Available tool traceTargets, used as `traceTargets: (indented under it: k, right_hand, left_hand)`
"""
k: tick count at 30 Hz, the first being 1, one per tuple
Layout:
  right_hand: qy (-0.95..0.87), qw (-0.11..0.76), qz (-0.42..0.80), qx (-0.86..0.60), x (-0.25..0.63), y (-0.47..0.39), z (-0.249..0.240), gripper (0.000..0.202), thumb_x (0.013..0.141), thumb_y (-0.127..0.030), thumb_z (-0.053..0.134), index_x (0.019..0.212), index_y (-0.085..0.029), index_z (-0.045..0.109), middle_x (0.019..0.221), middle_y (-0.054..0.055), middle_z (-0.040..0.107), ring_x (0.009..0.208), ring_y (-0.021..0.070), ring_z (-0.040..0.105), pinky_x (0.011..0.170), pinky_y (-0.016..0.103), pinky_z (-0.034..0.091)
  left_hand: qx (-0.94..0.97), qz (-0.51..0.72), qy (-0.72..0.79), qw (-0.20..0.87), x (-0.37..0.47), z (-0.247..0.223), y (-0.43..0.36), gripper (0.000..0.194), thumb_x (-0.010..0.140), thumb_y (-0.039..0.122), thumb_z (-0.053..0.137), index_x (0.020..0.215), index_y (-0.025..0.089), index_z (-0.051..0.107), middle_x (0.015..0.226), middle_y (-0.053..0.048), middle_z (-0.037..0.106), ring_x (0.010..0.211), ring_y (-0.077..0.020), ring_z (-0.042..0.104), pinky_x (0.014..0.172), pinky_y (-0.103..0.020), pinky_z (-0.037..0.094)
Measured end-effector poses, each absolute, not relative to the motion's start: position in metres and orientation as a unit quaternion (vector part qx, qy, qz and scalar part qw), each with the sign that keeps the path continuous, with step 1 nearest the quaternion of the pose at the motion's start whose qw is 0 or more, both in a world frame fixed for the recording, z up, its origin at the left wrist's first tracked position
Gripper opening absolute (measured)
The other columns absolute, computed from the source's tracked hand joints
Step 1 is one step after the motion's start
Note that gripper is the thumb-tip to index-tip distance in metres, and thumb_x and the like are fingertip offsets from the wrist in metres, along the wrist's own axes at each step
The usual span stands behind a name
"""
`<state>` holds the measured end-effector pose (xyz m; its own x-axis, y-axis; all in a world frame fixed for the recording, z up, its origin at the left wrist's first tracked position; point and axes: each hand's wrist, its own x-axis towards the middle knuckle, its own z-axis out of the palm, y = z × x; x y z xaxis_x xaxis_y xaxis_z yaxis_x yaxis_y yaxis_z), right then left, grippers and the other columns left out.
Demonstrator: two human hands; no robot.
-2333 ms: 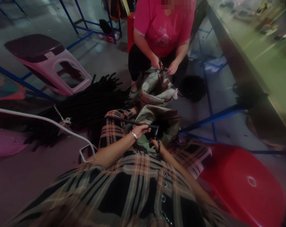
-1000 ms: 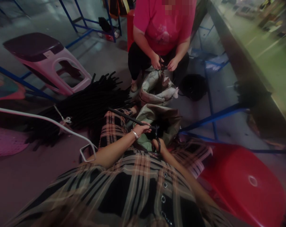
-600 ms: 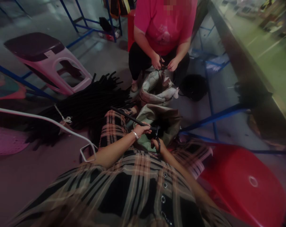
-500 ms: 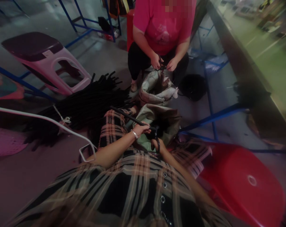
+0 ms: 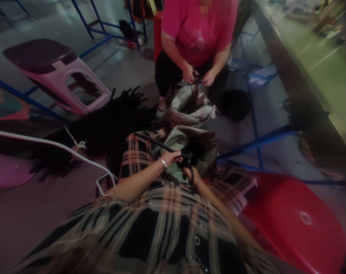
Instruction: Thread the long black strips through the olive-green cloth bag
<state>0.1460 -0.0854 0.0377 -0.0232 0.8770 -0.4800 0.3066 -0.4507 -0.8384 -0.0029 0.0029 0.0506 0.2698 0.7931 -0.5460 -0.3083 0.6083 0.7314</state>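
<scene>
My left hand [image 5: 170, 156], with a silver bracelet at the wrist, grips a long black tube [image 5: 152, 140] that slants down to the right. My right hand [image 5: 190, 175] is wrapped round the dark handles of a pair of scissors [image 5: 192, 171]. The scissor blades point up, at the lower end of the tube. Beneath both hands an open greenish-grey sack [image 5: 204, 139] stands between my knees, with dark contents that I cannot make out.
Across from me sits a person in a pink shirt [image 5: 200, 34], working over a pale sack [image 5: 190, 114]. A pile of black tubes [image 5: 104, 121] lies left, beside a pink stool [image 5: 87, 91]. A red stool [image 5: 298, 224] is at right, near blue metal legs [image 5: 255, 142].
The scissors in my right hand have turned slightly, and their blades look more open at the tube's end. My left hand has barely moved.
</scene>
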Motion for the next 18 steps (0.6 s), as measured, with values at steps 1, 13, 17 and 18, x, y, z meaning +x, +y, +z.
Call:
traceTargets:
  k: [1,13,17,18]
  right_hand:
    - [-0.455,0.259,0.547,-0.653,0.1462,-0.0862,0.0366,0.015,0.071,-0.030,0.045,0.063,-0.018,0.050,0.055,0.001,0.056,0.049,0.0117,0.052,0.048,0.021,0.039]
    - [-0.464,0.282,0.542,-0.641,0.1450,-0.0875,0.0351,0.017,0.070,-0.033,0.045,0.066,-0.018,0.052,0.057,0.001,0.057,0.053,0.0133,0.054,0.052,0.023,0.041]
    - [-0.469,0.282,0.538,-0.642,0.1468,-0.0872,0.0362,0.016,0.070,-0.032,0.045,0.067,-0.019,0.052,0.057,0.000,0.057,0.053,0.0129,0.053,0.053,0.023,0.042]
    - [-0.464,0.282,0.538,-0.645,0.1466,-0.0879,0.0363,0.016,0.071,-0.033,0.045,0.066,-0.019,0.051,0.055,-0.001,0.055,0.051,0.0124,0.052,0.051,0.023,0.041]
  left_hand:
    - [0.249,0.366,0.484,0.755,-0.0029,0.0507,0.0033,0.021,0.070,0.011,0.072,0.077,0.011,0.052,0.058,-0.002,0.062,0.051,-0.0153,0.065,0.049,-0.024,0.055]
    - [0.242,0.365,0.481,0.759,-0.0043,0.0510,0.0021,0.022,0.070,0.012,0.072,0.078,0.012,0.051,0.058,-0.002,0.063,0.051,-0.0158,0.065,0.048,-0.024,0.055]
    - [0.243,0.358,0.481,0.762,-0.0021,0.0514,0.0012,0.022,0.070,0.012,0.072,0.077,0.012,0.051,0.059,-0.003,0.063,0.051,-0.0152,0.065,0.048,-0.024,0.055]
    - [0.241,0.359,0.482,0.762,-0.0025,0.0515,0.0020,0.022,0.071,0.012,0.072,0.077,0.012,0.051,0.059,-0.003,0.063,0.051,-0.0152,0.065,0.048,-0.024,0.055]
